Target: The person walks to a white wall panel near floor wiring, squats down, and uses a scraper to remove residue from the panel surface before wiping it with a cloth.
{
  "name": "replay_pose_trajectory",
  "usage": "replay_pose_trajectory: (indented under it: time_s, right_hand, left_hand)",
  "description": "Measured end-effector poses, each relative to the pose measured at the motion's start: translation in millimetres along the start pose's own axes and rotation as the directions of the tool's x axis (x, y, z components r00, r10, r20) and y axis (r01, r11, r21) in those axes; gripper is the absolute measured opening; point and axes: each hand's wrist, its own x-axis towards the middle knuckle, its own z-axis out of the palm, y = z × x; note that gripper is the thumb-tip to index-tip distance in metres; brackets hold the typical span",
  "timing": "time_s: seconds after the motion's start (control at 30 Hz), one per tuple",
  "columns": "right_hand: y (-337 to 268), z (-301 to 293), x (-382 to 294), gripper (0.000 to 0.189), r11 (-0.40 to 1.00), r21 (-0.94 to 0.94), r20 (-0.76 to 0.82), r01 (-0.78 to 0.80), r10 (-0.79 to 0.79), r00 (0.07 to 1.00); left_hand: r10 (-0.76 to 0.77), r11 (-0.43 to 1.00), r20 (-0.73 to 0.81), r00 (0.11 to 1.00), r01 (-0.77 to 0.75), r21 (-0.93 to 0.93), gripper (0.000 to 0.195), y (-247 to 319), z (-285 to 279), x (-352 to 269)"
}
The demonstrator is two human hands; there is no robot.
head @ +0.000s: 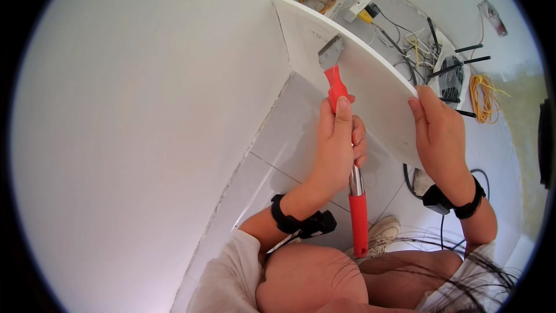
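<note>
My left hand (336,143) is closed around the shaft of a long-handled scraper (359,221) with a red head, a chrome tube and a red grip. Its thumb lies along the red head. The flat metal blade (331,53) lies over the face of a white panel (382,108), close below the top edge; whether it presses on the surface I cannot tell. A small dark mark (318,34) shows on the panel near the blade. My right hand (442,134) grips the panel's edge at the right, thumb on the near face, fingers over the top.
Behind the panel lie tangled cables (417,52), a white adapter with a yellow plug (362,12) and a plastic-wrapped device with black antennas (451,76). A coil of yellow cable (482,98) is at right. A white wall (152,117) rises at left above grey floor tiles (282,139).
</note>
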Motion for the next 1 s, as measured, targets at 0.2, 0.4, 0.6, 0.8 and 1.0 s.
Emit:
replay_pose_trajectory:
  time_s: [0.2, 0.4, 0.6, 0.8, 1.0]
  right_hand:
    - [0, 0, 0, 0.01, 1.0, 0.007, -0.007, 0.004, -0.004, 1.0]
    - [1, 0, 0, 0.011, 1.0, 0.007, -0.01, 0.004, -0.004, 1.0]
    - [1, 0, 2, 0.011, 1.0, 0.026, -0.017, 0.007, -0.007, 1.0]
    - [0, 2, -2, 0.011, 1.0, 0.007, -0.004, 0.003, -0.003, 1.0]
    - [2, 1, -1, 0.01, 1.0, 0.016, -0.001, -0.013, 0.013, 1.0]
  left_hand:
    - [-0.039, 0.999, 0.021, 0.999, 0.04, -0.03, 0.043, 2, -2, -1]
    - [-0.047, 0.998, 0.015, 0.999, 0.048, -0.027, 0.043, 4, 0, 0]
    - [-0.01, 0.997, -0.001, 1.0, 0.01, -0.073, 0.041, -1, 3, 1]
    - [0.136, 0.979, -0.091, 0.987, -0.148, -0.139, 0.043, 19, -2, 32]
    - [0.05, 0.998, -0.052, 0.997, -0.052, -0.041, 0.046, 4, -2, 10]
